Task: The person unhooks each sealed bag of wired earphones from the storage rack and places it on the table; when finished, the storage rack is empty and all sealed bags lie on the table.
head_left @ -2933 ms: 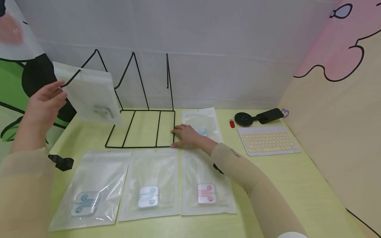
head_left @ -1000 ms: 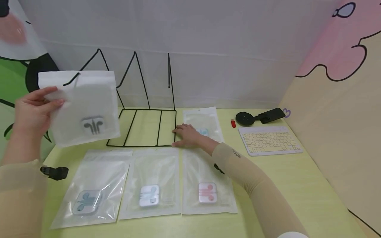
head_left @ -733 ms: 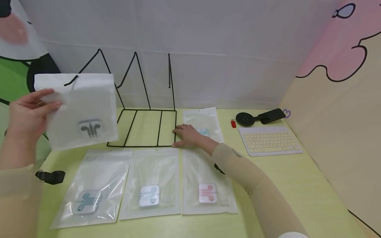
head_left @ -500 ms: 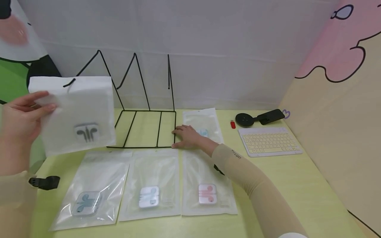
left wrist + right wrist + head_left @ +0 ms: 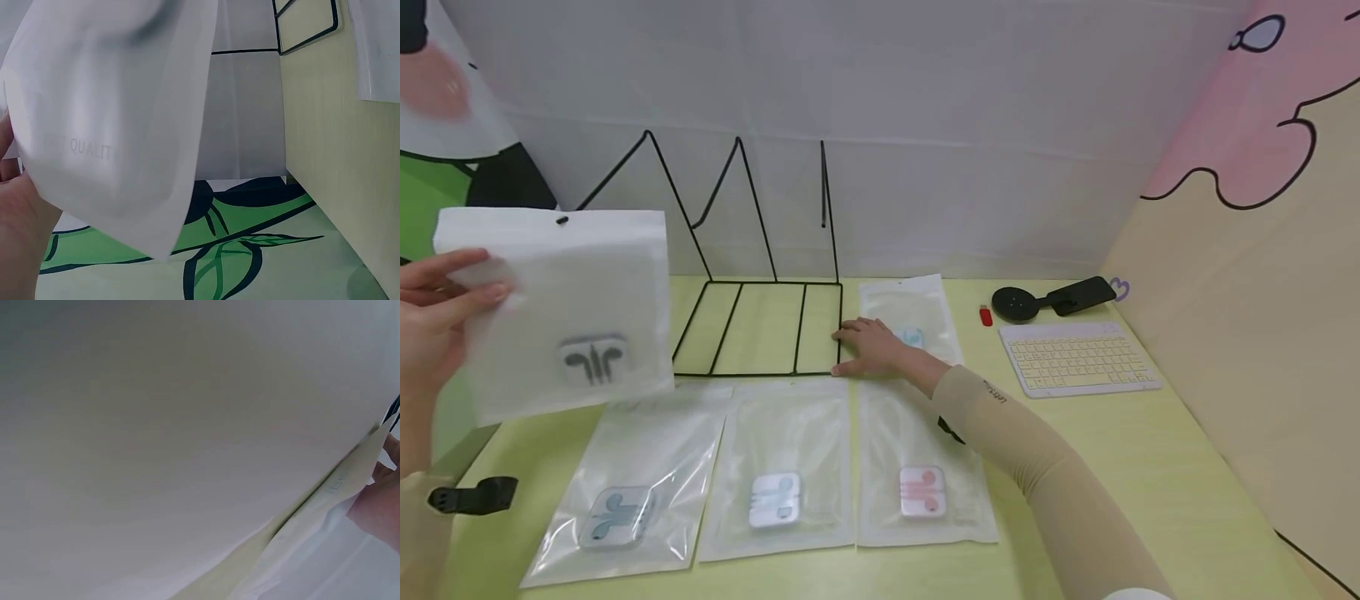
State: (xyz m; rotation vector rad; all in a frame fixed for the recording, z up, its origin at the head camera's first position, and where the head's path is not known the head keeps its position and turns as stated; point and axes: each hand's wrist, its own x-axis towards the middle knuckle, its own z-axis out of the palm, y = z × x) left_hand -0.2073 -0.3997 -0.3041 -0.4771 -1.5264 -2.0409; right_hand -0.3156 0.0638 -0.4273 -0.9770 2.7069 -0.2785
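Thumb and fingers of my left hand [image 5: 430, 321] pinch the left edge of a white zip bag [image 5: 520, 292]. Dark-looking earphones in a case [image 5: 593, 358] show through it. A black spot fills the bag's top hole, where the hook of the black wire rack [image 5: 758, 282] meets it; whether the tip is still through cannot be told. The bag hangs off the table, left of the rack base. My right hand [image 5: 872, 346] rests on the right side wire of the rack base, fingers and thumb spread, over a bag with blue earphones [image 5: 910, 292].
In front of the rack lie clear bags with teal earphones [image 5: 617, 517], pale blue earphones [image 5: 775, 500] and pink earphones [image 5: 922, 492]. To the right are a keyboard [image 5: 1078, 358], a red USB stick [image 5: 985, 315] and a black stand [image 5: 1015, 304]. The rack has two other arms.
My left hand has drawn the bag leftward and toward me along the hook, turning its front to face me. Less hook shows in front of the bag now. The right hand has stayed put.
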